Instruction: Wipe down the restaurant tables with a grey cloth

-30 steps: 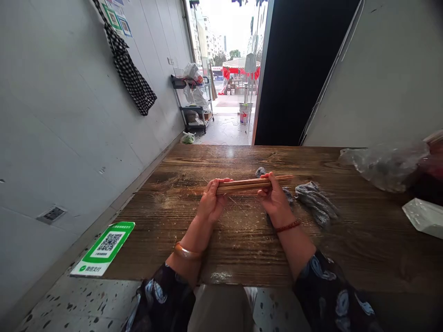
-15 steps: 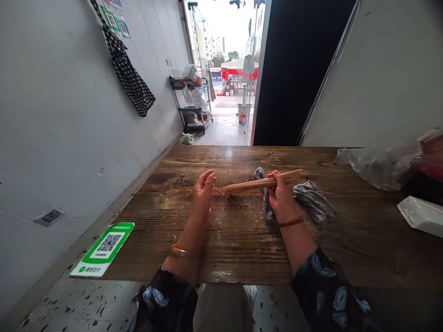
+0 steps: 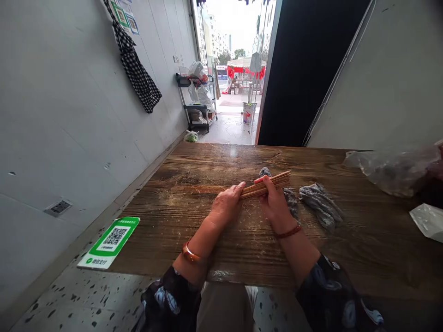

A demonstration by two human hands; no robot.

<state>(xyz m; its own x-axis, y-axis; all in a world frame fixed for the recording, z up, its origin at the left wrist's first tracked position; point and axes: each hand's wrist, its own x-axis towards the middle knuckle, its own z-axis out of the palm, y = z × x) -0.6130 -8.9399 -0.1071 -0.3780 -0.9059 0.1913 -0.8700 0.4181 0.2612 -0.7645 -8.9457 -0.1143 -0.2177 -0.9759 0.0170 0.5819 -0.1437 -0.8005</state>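
A bundle of thin wooden sticks is held slanting over the table, its right end a little higher. My left hand is closed round the left end, the thumb lying along the top. My right hand grips the bundle towards its right part, thumb and forefinger over it. Just right of and behind my right hand lie two grey knitted gloves; one glove is fully in sight, while the other glove is partly covered by the hand and sticks.
The wooden table bears scattered fine splinters. A green payment-code card lies at its left front corner. On the right are a clear plastic bag and a white packet. A loaded cart stands near the doorway.
My left hand has moved right and closed on the left end of the stick bundle; before, it was apart from it. My right hand still holds the bundle. The view has shifted slightly.
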